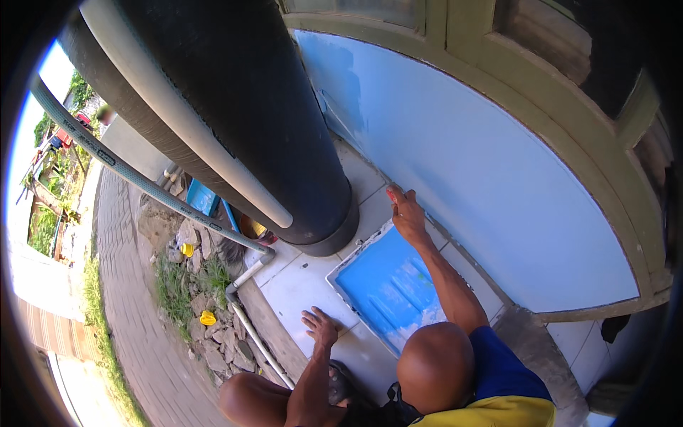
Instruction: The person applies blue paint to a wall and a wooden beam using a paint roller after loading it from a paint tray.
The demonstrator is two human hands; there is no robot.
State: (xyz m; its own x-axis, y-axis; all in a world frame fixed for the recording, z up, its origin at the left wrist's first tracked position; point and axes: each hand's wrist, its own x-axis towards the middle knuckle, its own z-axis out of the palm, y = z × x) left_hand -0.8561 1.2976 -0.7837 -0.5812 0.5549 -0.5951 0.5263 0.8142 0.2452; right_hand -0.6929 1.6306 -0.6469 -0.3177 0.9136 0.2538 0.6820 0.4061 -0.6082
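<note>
My right hand (408, 213) is closed around a red handle (392, 194), low down beside the foot of a light blue wall panel (469, 171). The working end of this tool is hidden, so its kind is unclear. Below my right forearm lies a paint tray (373, 299) with blue paint on its ribbed bed and a whitish, smeared rim. My left hand (322, 326) has its fingers apart over the white floor tiles (293, 288), left of the tray, and holds nothing. Darker blue patches (341, 80) mark the panel's far end.
A thick black column (256, 107) stands on the tiles beyond the tray. A hose (160, 197) and a white pipe (256, 331) run along the left side. Broken stones (219, 352), a bucket (253, 228) and a second blue tray (203, 197) lie there. A person (105, 115) appears far off.
</note>
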